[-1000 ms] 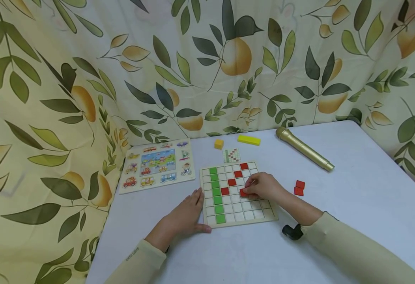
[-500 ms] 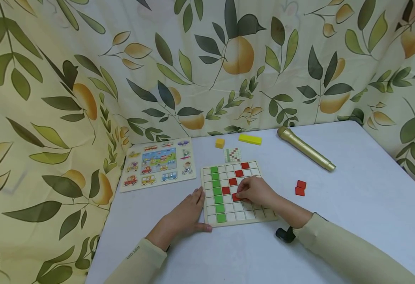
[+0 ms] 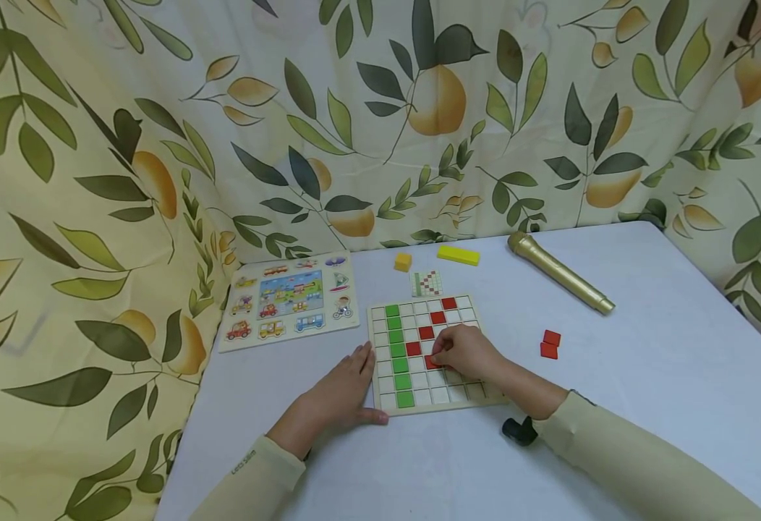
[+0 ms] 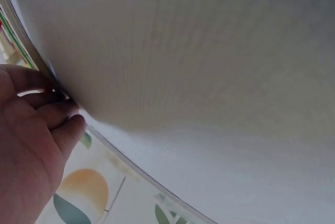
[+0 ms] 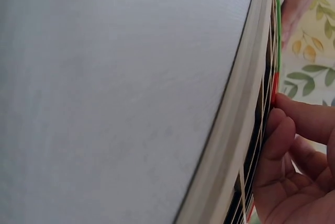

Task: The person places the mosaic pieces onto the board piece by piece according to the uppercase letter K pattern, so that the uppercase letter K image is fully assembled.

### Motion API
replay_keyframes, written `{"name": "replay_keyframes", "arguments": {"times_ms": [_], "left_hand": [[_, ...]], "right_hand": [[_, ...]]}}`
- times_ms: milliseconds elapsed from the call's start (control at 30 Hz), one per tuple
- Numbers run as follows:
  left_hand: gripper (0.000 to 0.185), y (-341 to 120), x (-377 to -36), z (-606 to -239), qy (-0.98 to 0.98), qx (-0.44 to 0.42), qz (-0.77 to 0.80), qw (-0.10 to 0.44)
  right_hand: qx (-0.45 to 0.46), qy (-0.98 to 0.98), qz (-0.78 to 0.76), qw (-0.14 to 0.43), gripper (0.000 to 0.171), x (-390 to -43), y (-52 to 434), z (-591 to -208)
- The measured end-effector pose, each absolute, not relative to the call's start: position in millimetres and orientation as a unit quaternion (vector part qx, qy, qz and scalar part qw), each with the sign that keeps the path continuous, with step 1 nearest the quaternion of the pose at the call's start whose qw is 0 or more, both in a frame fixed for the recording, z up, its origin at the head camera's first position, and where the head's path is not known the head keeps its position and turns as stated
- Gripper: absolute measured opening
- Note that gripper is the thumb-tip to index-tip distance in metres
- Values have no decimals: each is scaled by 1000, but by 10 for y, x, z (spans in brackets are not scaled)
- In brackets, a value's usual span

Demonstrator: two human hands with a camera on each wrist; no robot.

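A wooden grid board lies on the white table. It holds a column of green tiles and a diagonal of red tiles. My right hand rests on the board and pinches a red tile that sits low on a cell just below the diagonal's lower end. In the right wrist view my fingertips press that red tile at the board's edge. My left hand lies flat on the table against the board's left rim.
Two loose red tiles lie to the right of the board. Behind the board are a pattern card, a yellow cube, a yellow bar and a gold microphone. A vehicle puzzle lies at the left. Leaf-print curtain surrounds the table.
My right hand has slid left and slightly down across the board with the red tile, to beside the diagonal's lower end. The left hand has stayed put.
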State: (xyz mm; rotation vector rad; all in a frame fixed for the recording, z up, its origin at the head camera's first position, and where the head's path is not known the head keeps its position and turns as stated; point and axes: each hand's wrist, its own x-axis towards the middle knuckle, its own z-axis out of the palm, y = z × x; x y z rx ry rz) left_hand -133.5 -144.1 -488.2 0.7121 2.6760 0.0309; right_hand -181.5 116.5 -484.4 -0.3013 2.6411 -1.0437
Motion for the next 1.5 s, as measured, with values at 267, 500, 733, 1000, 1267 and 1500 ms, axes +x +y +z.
{"name": "replay_keyframes", "arguments": {"times_ms": [267, 500, 733, 1000, 1267, 1500], "left_hand": [[122, -1436, -1323, -4872, 949, 251, 25, 190], [121, -1432, -1332, -4851, 949, 254, 14, 185], [121, -1427, -1326, -4809, 950, 250, 19, 189], [121, -1429, -1311, -4805, 949, 251, 21, 189], [120, -1439, -1314, -4809, 948, 257, 27, 189], [120, -1441, -1320, -4838, 948, 254, 28, 192]], "right_hand": [[-99, 900, -394, 159, 10, -1823, 1240, -4849], [-67, 889, -420, 172, 10, -1888, 1470, -4780], [-37, 900, -404, 158, 18, -1962, 1860, -4711], [-20, 909, -393, 139, 25, -1915, 2286, -4632], [10, 907, -398, 139, 33, -1859, 2646, -4623], [22, 920, -374, 117, 40, -1829, 2908, -4653]]}}
